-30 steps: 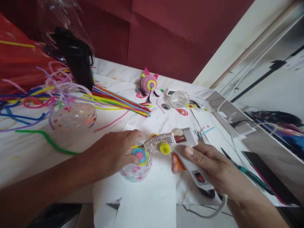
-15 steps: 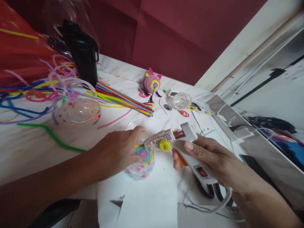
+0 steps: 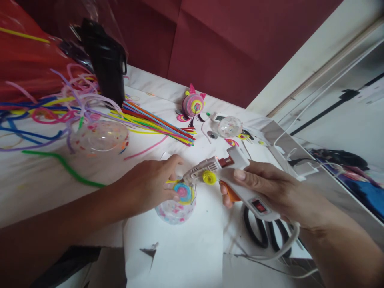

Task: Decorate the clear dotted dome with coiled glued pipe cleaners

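My right hand (image 3: 264, 188) is wrapped round a white glue gun (image 3: 234, 172) with an orange trigger and a red switch. A yellow coil (image 3: 209, 177) shows on the gun's side. Its nozzle reaches a clear ball (image 3: 175, 212) speckled with pink, close to my left fingers. My left hand (image 3: 159, 180) grips this ball from the left, thumb beside a pink, blue and yellow spiral disc (image 3: 182, 193) on its upper part. Under the ball lies a white paper sheet (image 3: 177, 256). The fingertips behind the ball are partly hidden.
Pipe cleaners (image 3: 156, 120) lie bundled at the back, with a loose tangle (image 3: 60, 104) to the left. A clear bowl-like shell (image 3: 100, 138), a black bottle (image 3: 103, 60), a pink wrapped ball (image 3: 193, 105) and black-handled scissors (image 3: 258, 228) surround the work spot.
The glue gun's handle has shifted slightly right and up, its nozzle still at the ball. My left hand keeps its hold. More of the scissors' handles shows.
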Motion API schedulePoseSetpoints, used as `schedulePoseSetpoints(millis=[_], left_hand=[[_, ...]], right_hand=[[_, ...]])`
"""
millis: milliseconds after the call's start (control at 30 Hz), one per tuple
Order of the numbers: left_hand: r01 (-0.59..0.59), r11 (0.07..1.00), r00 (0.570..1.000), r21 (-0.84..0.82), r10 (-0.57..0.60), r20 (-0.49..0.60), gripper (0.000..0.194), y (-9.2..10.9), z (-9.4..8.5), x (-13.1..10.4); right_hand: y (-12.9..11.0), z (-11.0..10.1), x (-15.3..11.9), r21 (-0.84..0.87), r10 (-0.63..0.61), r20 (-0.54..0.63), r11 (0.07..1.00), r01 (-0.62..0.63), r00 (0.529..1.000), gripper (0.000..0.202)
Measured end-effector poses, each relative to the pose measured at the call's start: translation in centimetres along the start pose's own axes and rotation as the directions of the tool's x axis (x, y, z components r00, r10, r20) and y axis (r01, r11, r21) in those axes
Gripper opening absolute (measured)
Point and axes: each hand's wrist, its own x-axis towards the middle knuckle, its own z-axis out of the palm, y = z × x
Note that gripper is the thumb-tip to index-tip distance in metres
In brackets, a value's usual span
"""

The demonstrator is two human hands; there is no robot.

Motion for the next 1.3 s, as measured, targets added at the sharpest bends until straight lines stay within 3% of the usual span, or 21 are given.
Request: schedulePoseSetpoints(millis=[233,533,667,900,1100,1300], left_hand=[[-0.085,0.992,0.996,-0.091,0.082,-0.040,0.046,-1.0,0.1,0.1],[-0.061,0.994,0.998,-0.095,0.058,-0.040,0.049,-0.6,-0.1,0.0],[-0.051,0.995,0.998,-0.086,0.047,-0.042,0.042,-0.4,-0.1,0.0],[-0.048,0.994,0.998,-0.096,0.045,-0.035,0.046,-0.6,0.1,0.1],[-0.054,0.993,0.998,-0.102,0.051,-0.034,0.044,-0.5,-0.1,0.1],[-0.046,0.995,0.999,-0.090,0.043,-0.031,0.054,-0.3,-0.2,0.1]], right_hand=[[-1.3,-0.5,0.9,-0.070,-0.052,0.093,0.996,0.058,0.994,0.048],[-2.1,-0.3,1.2,-0.100,-0.072,0.143,0.991,0.086,0.987,0.049],[-2.2,-0.7,0.9,-0.182,-0.073,0.069,0.980,0.084,0.995,0.048],[-1.7,-1.9,0.3,-0.311,-0.004,-0.002,0.950,0.003,1.000,0.047],[-2.5,-1.2,0.6,-0.278,0.010,0.033,0.960,-0.001,0.999,0.048],[-3.0,-0.9,0.9,-0.265,-0.013,0.139,0.963,0.050,0.990,0.046]])
